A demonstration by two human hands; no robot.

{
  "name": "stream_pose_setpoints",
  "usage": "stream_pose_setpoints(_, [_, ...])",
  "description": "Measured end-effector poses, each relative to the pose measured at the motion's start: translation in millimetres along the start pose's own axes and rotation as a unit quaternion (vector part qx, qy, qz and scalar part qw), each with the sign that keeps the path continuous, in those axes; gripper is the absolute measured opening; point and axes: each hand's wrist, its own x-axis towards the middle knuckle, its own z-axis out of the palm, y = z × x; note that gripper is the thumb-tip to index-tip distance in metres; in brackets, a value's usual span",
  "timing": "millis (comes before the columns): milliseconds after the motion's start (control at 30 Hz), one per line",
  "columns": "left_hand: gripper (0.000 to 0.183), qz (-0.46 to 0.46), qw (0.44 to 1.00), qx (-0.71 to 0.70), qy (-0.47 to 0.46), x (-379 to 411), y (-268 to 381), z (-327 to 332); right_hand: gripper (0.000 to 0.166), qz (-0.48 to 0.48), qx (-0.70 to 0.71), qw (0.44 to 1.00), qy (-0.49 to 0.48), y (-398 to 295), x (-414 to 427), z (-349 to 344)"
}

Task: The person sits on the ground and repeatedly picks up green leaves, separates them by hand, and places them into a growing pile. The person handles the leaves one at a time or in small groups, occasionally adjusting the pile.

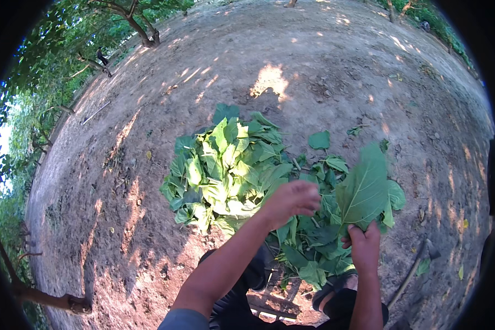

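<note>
My right hand point(363, 243) grips a large green leaf point(364, 185) by its stalk end, with the broad blade standing up from the fingers. Other leaves show just behind it. Over the gap between two heaps hovers my left hand point(295, 202), fingers curled and blurred; whether anything is in it I cannot make out. To its left lies a wide heap of leaves point(231, 169), partly in bright sun. Beneath and between my hands is a shaded heap of leafy cuttings point(313, 239), which reaches down to my feet.
On the right, a long-handled tool with a metal head point(431, 249) rests on the bare soil point(148, 231). A single leaf point(319, 140) lies beyond the heaps. Trees point(146, 37) and a cut branch point(72, 303) stand at the left, where a distant person point(102, 56) is seen.
</note>
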Motion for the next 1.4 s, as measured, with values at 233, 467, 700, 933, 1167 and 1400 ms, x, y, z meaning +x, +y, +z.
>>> stream_pose_setpoints(233, [0.043, 0.039, 0.965, 0.232, -0.117, 4.2, -40.6, 47.9, 0.035, -0.196, -0.304, 0.93, -0.065, 30.7, 0.6, -1.7])
stream_pose_setpoints(467, [0.034, 0.028, 0.981, 0.187, -0.049, 5.7, -41.9, 45.9, 0.05, -0.156, -0.269, 0.946, -0.089, 5.7, -8.5, 9.8])
stream_pose_setpoints(700, [0.029, 0.012, 0.997, 0.066, 0.041, 10.9, -40.6, 35.1, 0.033, -0.119, -0.243, 0.96, -0.069, 8.5, -8.5, 9.7])
stream_pose_setpoints(933, [0.025, 0.021, 0.992, -0.033, 0.123, 14.9, -31.4, 12.6, 0.032, -0.146, -0.201, 0.968, -0.02, 9.2, -6.7, 8.9])
stream_pose_setpoints(1167, [0.02, -0.01, 0.982, -0.115, 0.149, 7.1, -13.7, -33.0, 0.036, -0.133, -0.178, 0.975, 0.002, 11.5, -5.4, 3.1])
stream_pose_setpoints(1400, [0.023, 0.266, 0.908, -0.26, 0.193, -5.3, 42.0, -119.2, 0.036, -0.144, -0.17, 0.974, 0.027, 12.9, -2.7, -1.1])
